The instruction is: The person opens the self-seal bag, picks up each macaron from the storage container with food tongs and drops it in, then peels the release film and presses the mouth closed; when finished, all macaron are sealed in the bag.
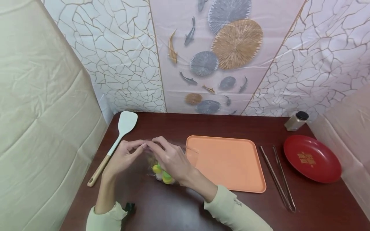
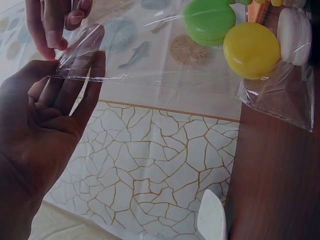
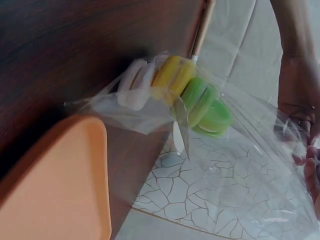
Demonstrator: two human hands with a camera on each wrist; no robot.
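A clear plastic bag hangs from both hands, with several macarons inside at its lower end. Green macarons, yellow macarons and pale ones show through the film. My left hand pinches the bag's upper edge between thumb and fingers. Against its fingertips, my right hand pinches the same edge from the other side. In the left wrist view a fold of film lies across the left fingers. The right hand covers part of the bag in the head view.
An orange tray lies just right of the hands. Metal tongs, a red plate and a black-capped jar are farther right. Along the left edge lies a white spatula with a wooden handle.
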